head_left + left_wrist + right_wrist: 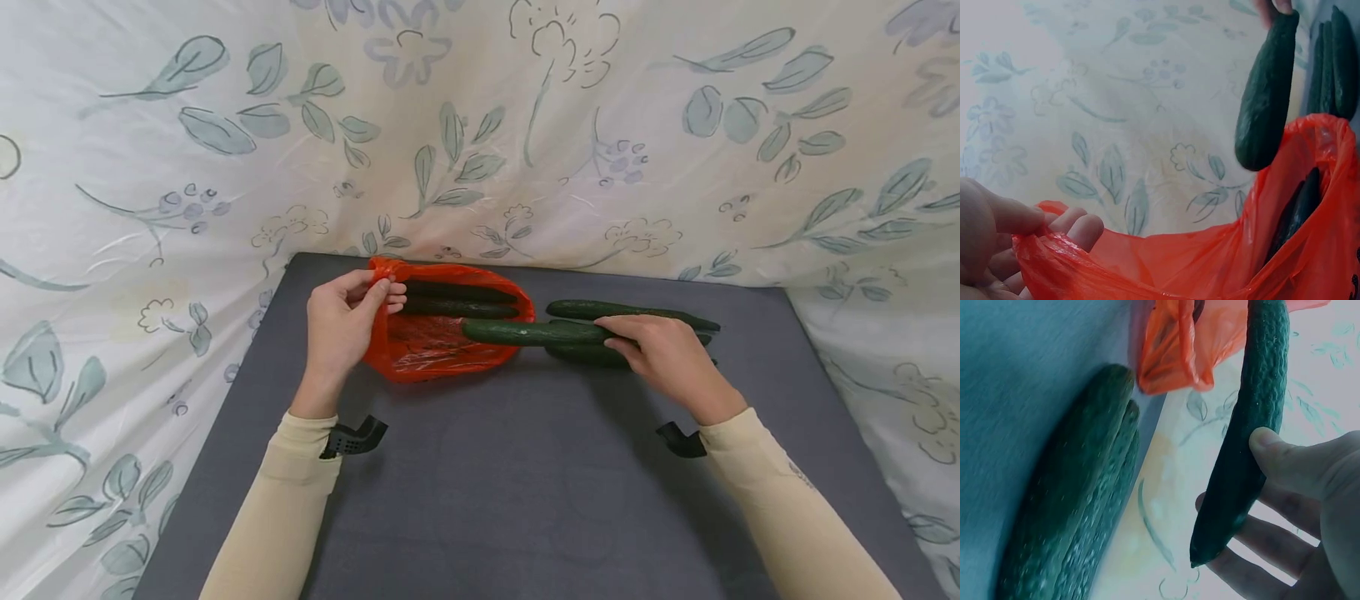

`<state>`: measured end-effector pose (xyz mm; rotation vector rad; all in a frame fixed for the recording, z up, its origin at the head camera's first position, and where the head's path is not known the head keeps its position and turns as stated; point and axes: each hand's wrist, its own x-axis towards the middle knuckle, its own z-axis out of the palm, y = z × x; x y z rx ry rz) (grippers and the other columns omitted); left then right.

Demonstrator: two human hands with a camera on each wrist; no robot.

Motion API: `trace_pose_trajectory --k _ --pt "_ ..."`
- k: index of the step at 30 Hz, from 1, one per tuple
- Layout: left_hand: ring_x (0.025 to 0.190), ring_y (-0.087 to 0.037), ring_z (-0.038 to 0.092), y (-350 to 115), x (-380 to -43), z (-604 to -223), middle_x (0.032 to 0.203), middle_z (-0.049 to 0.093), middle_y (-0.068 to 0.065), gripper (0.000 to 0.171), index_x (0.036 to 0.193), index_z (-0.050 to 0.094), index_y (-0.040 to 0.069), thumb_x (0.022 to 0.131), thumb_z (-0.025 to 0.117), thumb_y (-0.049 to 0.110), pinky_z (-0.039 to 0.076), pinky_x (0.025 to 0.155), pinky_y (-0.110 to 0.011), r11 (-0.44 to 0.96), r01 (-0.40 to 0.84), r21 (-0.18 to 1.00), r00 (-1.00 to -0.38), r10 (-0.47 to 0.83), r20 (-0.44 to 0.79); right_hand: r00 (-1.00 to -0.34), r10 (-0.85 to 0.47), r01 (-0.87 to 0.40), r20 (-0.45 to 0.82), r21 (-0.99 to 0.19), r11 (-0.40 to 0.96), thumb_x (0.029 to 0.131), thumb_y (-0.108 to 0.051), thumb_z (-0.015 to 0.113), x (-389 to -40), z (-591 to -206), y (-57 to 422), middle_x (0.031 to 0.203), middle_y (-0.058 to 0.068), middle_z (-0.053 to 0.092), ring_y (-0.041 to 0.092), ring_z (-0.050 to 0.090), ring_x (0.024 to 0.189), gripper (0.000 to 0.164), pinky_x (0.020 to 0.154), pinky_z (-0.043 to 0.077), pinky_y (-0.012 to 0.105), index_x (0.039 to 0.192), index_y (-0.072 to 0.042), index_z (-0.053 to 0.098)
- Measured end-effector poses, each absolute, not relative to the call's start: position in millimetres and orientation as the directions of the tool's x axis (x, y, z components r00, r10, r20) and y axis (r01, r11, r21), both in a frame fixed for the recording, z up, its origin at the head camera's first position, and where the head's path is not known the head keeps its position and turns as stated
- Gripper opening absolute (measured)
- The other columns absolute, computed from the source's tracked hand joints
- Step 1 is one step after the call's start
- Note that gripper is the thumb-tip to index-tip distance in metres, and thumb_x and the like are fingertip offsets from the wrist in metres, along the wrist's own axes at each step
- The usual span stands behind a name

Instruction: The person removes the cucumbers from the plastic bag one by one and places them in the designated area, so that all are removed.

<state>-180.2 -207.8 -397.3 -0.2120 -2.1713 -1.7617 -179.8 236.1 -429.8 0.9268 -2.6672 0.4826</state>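
My left hand pinches the rim of a red plastic bag between thumb and fingers, and the bag's mouth gapes open. Two cucumbers lie inside the bag along its far side. In my right hand is another cucumber, gripped near one end between thumb and fingers; its free end reaches over the bag's mouth. The right wrist view shows this held cucumber raised, with the thumb across it. Below it lie several loose cucumbers side by side on the dark table.
The dark grey table runs back to a flowered curtain, which also hangs at both sides. The loose cucumbers rest to the right of the bag, close to the table's back edge.
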Motion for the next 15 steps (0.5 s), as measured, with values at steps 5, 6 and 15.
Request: trace_pose_trajectory --k 5,6,15 --pt "0.081 -0.012 0.08 -209.7 -180.8 -397.3 0.104 0.079 -0.022 0.022 0.121 0.076 -0.01 0.106 0.071 0.006 0.066 0.08 -0.027 0.218 0.325 0.92 -0.931 -0.099 0.352 -0.758 -0.53 -0.63 0.381 -0.215 0.746 0.09 0.001 0.087 -173.3 -425.8 248.4 0.118 0.014 0.08 0.032 0.078 0.094 0.045 0.072 0.064 0.052 0.134 -0.006 0.077" --pt "0.081 -0.012 0.08 -210.1 -181.1 -397.8 0.104 0.079 -0.022 0.021 0.12 0.076 -0.01 0.106 0.071 0.005 0.066 0.08 -0.027 0.221 0.327 0.919 -0.929 -0.101 0.355 -0.759 -0.527 -0.627 0.383 -0.212 0.749 0.09 0.001 0.087 -172.0 -424.7 250.8 0.118 0.014 0.079 0.032 0.078 0.094 0.046 0.072 0.064 0.052 0.134 -0.006 0.077" --pt "0.08 -0.011 0.08 -212.2 -182.0 -398.3 0.103 0.08 -0.022 0.022 0.12 0.076 -0.011 0.106 0.071 0.005 0.066 0.079 -0.027 0.227 0.334 0.915 -0.925 -0.105 0.364 -0.764 -0.516 -0.615 0.388 -0.194 0.764 0.087 0.001 0.089 -164.5 -421.4 268.7 0.116 0.015 0.08 0.03 0.078 0.088 0.048 0.064 0.062 0.049 0.133 -0.006 0.077"
